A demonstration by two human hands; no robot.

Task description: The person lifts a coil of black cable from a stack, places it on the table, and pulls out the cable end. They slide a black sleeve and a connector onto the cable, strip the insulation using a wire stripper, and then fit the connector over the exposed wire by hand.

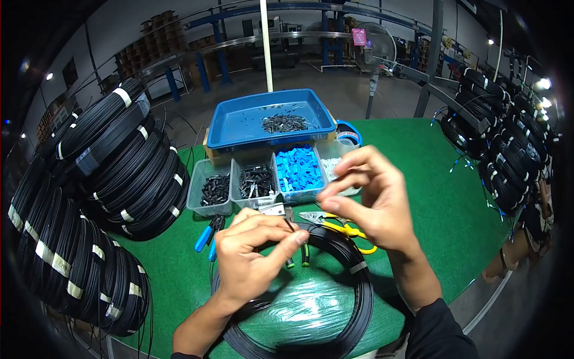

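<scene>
— Head view first: how far along is this work, you think?

— Early, I would say. On the left the stacked coils (119, 161) sit on the green table (454, 203). The blue-handled tool (204, 237) lies just beside the left hand (251, 254). That hand has thumb and forefinger pinched on the free end of the cable coil (366, 293). I see no connector on that end.

— And where is the coil itself?

— Flat on the table, directly under both hands, bound with white tape. The right hand (365, 197) is raised above it, near the parts box (263, 182), with fingertips closed together. Whether they hold a small part, I cannot tell. The yellow cutters (350, 230) rest just beneath it. Far right, the hanging coils (502, 161) show blue ends, so I judge the fitting is what remains.
</scene>
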